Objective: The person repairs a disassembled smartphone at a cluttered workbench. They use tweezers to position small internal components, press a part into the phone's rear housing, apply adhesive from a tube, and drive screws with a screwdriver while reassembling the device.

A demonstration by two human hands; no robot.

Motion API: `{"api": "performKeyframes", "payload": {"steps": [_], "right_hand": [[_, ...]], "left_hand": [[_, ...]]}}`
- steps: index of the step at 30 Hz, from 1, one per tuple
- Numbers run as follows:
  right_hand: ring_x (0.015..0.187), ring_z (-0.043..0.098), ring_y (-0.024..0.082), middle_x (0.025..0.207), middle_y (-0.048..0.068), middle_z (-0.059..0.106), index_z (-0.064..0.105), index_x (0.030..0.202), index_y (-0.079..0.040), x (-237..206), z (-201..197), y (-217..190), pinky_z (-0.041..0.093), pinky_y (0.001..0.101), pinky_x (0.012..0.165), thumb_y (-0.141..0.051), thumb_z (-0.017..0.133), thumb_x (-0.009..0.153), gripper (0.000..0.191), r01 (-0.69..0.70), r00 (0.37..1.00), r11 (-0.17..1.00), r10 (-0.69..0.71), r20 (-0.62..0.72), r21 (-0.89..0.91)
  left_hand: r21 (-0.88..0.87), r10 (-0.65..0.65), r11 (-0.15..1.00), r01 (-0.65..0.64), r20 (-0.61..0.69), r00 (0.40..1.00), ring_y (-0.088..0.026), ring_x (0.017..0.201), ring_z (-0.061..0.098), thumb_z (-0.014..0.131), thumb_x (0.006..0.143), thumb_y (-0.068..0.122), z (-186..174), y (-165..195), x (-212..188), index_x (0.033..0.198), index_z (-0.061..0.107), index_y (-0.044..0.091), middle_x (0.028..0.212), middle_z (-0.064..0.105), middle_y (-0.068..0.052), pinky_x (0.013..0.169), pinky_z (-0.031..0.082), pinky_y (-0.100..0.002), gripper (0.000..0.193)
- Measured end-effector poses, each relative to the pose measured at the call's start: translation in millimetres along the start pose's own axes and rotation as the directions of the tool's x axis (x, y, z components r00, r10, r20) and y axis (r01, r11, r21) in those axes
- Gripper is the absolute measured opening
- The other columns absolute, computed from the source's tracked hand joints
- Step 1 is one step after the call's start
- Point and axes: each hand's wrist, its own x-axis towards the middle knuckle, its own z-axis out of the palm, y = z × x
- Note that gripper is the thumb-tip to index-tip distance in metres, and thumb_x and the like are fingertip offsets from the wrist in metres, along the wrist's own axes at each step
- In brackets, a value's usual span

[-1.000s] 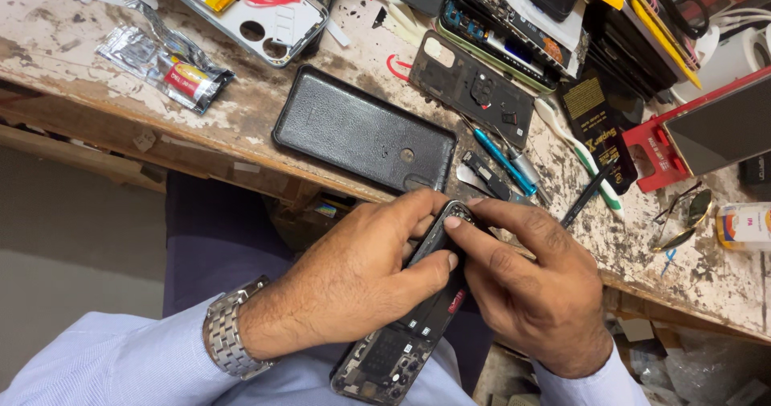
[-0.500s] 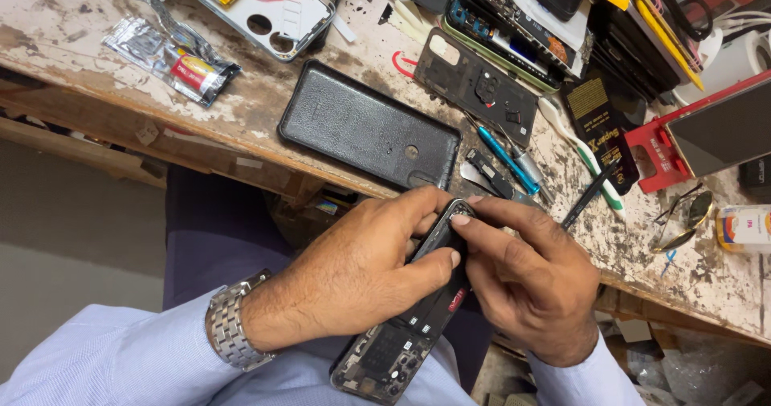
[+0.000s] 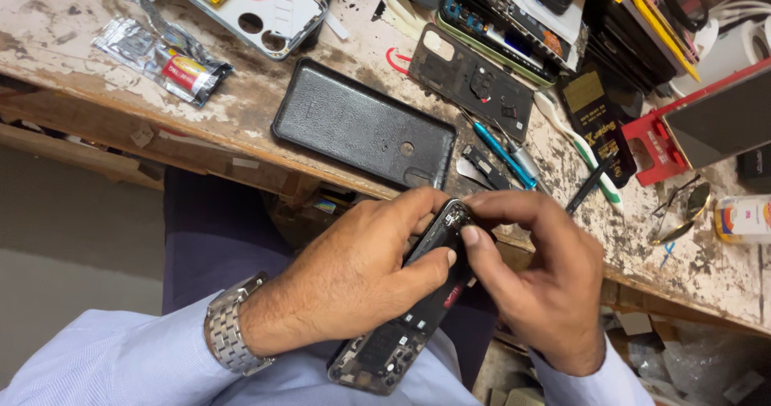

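Together we clamp the opened phone in our left hand, right hand pinching its top corner, fingers curled, long axis slanting from lap up toward the workbench, black case beyond.

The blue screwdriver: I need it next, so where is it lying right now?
In the head view the blue screwdriver lies on the workbench just above the right hand, between the black phone case and the white toothbrush.

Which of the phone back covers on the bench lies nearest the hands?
The black textured cover, closed side up at the bench's front edge; the silver one with round camera holes lies farther back.
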Motion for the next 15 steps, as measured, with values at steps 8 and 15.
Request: {"api": "performKeyframes", "payload": {"steps": [8,15], "right_hand": [[0.087,0.075,0.013,0.095,0.007,0.077,0.069,0.105,0.001,20.2,-10.4,-18.8,0.061,0.0268,0.081,-0.007,0.079,0.084,0.025,-0.266,0.961,0.962,0.260,0.097,0.057],[0.084,0.079,0.013,0.093,0.007,0.078,0.073,0.101,0.001,35.8,-15.0,-35.9,0.063,0.0273,0.076,-0.009,0.080,0.081,0.023,-0.249,0.955,0.968,0.250,0.159,-0.024]], "left_hand": [[0.114,0.057,0.992,-0.057,0.000,0.998,-0.040,0.082,0.071,0.066,0.086,0.023,-0.3,9.6,-2.3,0.107,0.057,0.002,0.083,0.071,-0.020,0.068,0.054,-0.048,0.031],[0.126,0.091,0.988,-0.092,0.007,0.996,-0.041,0.083,0.070,0.065,0.087,0.021,-11.9,18.0,-8.4,0.107,0.056,0.001,0.082,0.070,-0.021,0.070,0.054,-0.050,0.030]]}}
